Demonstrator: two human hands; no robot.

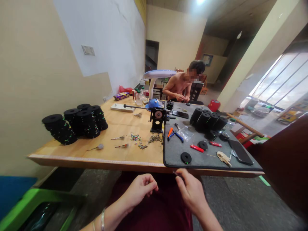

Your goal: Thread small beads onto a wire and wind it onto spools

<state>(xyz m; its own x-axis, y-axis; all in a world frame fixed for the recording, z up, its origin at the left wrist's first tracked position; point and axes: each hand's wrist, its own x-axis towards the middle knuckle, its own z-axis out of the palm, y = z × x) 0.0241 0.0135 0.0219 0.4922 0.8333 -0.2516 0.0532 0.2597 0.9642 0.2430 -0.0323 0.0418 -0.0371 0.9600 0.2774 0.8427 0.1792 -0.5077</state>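
My left hand hovers below the front edge of the wooden table, fingers curled in a loose pinch; what it holds, if anything, is too small to see. My right hand is beside it, fingertips pinched on a small dark piece near the edge of the grey mat. Both hands are over my lap. On the mat lie a black disc, red-handled tools, blue and orange pliers and a small winding jig.
Stacks of black spools stand at the table's left, more black rolls on the mat's far side. Small beads and metal bits are scattered mid-table. A lamp and bottles stand behind. Another person works at the far end.
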